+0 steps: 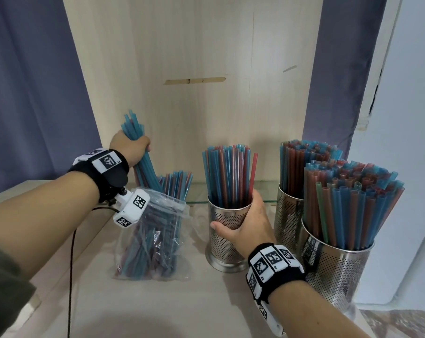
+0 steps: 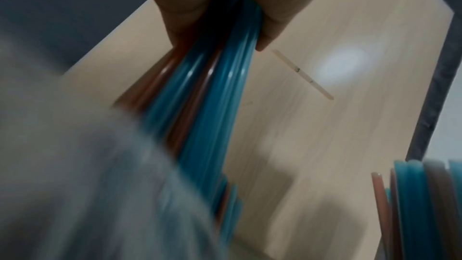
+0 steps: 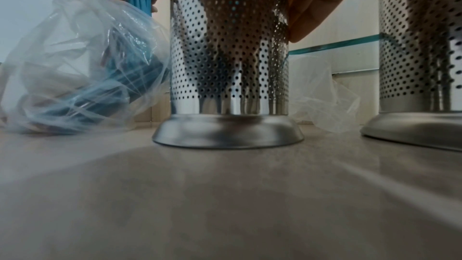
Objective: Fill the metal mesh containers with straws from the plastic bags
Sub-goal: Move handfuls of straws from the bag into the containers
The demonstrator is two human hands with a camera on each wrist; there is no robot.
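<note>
My left hand (image 1: 131, 147) grips a bundle of mostly blue straws (image 1: 143, 164), lifted part way out of a clear plastic bag (image 1: 155, 237) that stands on the counter with more straws inside. In the left wrist view the fingers (image 2: 180, 7) curl round this bundle (image 2: 215, 90). My right hand (image 1: 248, 223) holds the middle perforated metal container (image 1: 224, 242), partly filled with blue and red straws (image 1: 227, 174). In the right wrist view that container (image 3: 228, 50) stands upright on its flared base, with fingers (image 3: 315, 1) round its wall.
Two more metal containers (image 1: 338, 269) (image 1: 288, 220), packed full of straws, stand at the right. A wooden back panel (image 1: 194, 69) rises behind, with a glass shelf edge (image 1: 267, 202) low down. An empty crumpled bag (image 3: 322, 94) lies behind the containers. A black cable (image 1: 71, 264) runs along the left.
</note>
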